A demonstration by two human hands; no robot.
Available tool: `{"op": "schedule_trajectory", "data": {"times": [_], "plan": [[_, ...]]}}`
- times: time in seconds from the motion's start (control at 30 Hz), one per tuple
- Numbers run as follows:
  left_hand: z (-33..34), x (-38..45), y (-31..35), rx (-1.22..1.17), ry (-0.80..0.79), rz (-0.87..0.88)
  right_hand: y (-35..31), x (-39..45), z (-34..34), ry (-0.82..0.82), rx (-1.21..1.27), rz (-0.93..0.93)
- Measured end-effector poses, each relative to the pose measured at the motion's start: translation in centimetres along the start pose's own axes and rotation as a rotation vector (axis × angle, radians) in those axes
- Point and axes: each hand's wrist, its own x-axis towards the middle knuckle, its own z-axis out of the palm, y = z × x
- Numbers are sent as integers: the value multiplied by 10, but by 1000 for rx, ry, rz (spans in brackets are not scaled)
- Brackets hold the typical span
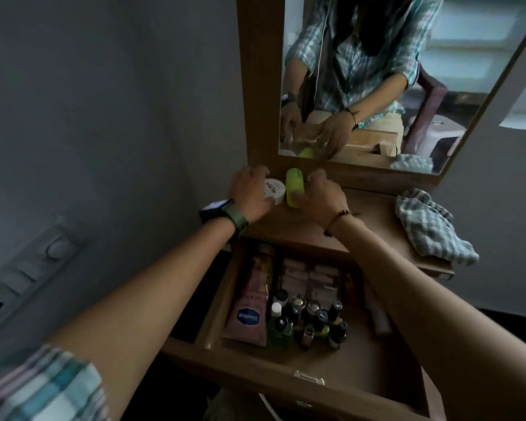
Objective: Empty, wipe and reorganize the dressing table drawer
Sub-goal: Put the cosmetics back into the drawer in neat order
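The wooden drawer [286, 369] stands pulled out below me. It holds a pink lotion tube [251, 302] at the left, several small nail polish bottles [313, 320] in the middle and pink flat packets [310, 276] behind them. On the tabletop [374, 220], near the mirror, my left hand [249, 192] grips a round white jar [274, 189]. Beside it my right hand [322, 196] holds an upright lime-green bottle [295, 186]. A checked cloth [428, 229] lies crumpled at the tabletop's right end.
The mirror [407, 71] rises right behind the tabletop and reflects me and a plastic stool. A grey wall with a switch panel [34, 268] is close on the left. The drawer's front edge has a metal latch [308, 378].
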Motion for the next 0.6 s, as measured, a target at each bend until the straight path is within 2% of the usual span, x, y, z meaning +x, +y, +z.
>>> {"op": "schedule_trajectory", "data": {"times": [0.17, 0.23, 0.33, 0.47, 0.6], "plan": [[18, 46, -5, 76, -201, -36, 4, 33, 16, -65, -23, 74], [30, 55, -7, 112, -236, -24, 7, 39, 19, -65, -6, 90], [41, 55, -7, 104, -137, 0, 13, 40, 16, -74, 57, 118], [32, 22, 2, 73, -55, 24, 20, 28, 3, -110, 269, 205], [17, -40, 20, -90, 0, 143, 32, -20, -24, -61, 496, 204]]}}
